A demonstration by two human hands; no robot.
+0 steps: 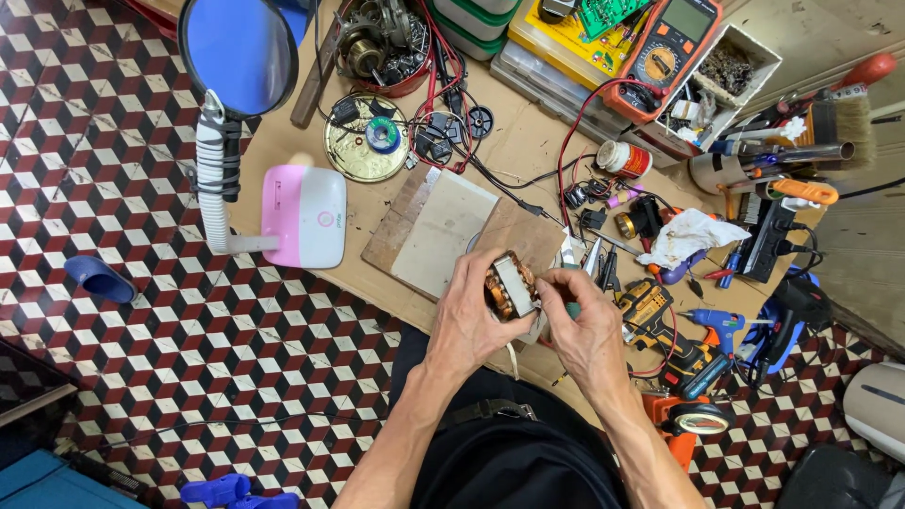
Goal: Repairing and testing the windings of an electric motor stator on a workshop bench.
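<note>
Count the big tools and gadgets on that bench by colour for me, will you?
Blue: 2, the magnifier lamp and the glue gun
Orange: 1, the meter
Pink and white: 1, the lamp base
Yellow and black: 1, the drill
Total: 5
Both hands hold a copper-wound motor part.

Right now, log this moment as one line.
left hand: holds small transformer | right hand: on its side | place: over wooden board | nearby: cordless drill
</note>
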